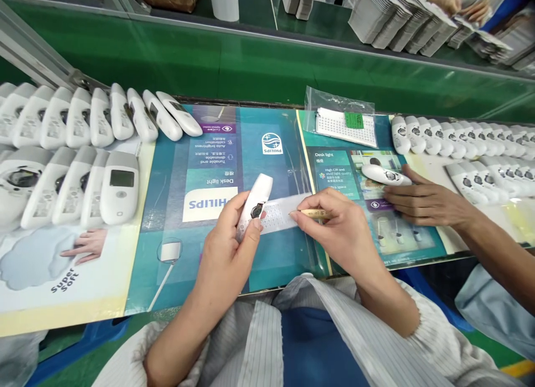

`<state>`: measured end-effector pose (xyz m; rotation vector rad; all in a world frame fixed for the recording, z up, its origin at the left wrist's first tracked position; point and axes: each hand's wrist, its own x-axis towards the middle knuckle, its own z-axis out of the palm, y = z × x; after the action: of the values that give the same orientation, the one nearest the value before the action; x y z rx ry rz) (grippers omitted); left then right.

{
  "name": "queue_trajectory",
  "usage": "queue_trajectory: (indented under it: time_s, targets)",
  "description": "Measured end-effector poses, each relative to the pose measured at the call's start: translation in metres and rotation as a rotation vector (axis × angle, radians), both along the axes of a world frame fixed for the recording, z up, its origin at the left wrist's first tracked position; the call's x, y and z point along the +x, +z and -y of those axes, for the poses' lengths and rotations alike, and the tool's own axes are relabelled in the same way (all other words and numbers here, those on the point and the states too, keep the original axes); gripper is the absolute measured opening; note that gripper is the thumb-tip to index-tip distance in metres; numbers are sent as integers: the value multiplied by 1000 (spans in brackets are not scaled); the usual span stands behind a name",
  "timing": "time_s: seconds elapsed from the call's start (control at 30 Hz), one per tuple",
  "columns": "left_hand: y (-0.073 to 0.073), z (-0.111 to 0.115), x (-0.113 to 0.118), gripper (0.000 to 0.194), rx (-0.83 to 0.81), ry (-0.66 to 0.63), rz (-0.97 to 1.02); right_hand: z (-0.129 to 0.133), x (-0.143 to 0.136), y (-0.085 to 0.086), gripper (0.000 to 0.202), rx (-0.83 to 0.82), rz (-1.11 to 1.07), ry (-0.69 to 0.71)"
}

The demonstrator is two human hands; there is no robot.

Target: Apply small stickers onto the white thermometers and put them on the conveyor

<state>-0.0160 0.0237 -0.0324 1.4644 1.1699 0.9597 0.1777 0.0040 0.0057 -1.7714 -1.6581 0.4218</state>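
Observation:
Near the middle of the view, my left hand (228, 245) is closed around a white handheld device (258, 194), which is tilted and shows a small dark round part on its side. My right hand (338, 225) pinches a thin tan stick (315, 213), its tip pointing left. Between the two hands lies a translucent sheet (282, 214) with rows of small dots, flat on the printed board (259, 264). The device overlaps the sheet's left end.
Rows of white devices (121, 189) stand at left, more (443, 137) at right. A plastic bag with a dotted sheet (343, 127) lies behind. At right another person's hand (418, 197) touches a white device (387, 175). A metal rail (251, 29) crosses behind.

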Motion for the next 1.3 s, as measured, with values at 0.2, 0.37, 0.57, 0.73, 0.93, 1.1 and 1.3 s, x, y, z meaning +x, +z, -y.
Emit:
queue_trajectory:
  time_s: [0.2, 0.37, 0.57, 0.73, 0.93, 1.1, 1.3]
  targets:
    - [2, -6, 2, 39, -31, 19, 104, 7, 5, 7, 3, -15, 50, 101]
    - [1, -4, 2, 38, -29, 7, 150, 26, 2, -7, 16, -20, 88, 195]
    - [0, -3, 3, 36, -16, 6, 159, 44, -4, -20, 19, 169, 352, 322]
    - [-2, -3, 4, 36, -9, 11, 156, 41, -12, -24, 24, 194, 529, 379]
    - [-3, -4, 2, 37, -12, 3, 161, 38, -7, -6, 15, -161, -305, 221]
    - [8, -3, 5, 36, -68, 61, 334, 24, 2, 11, 20, -564, -1509, 60]
    - [31, 3, 13, 52, -289, -61, 547, 12, -12, 11, 24, -721, -1981, 22]
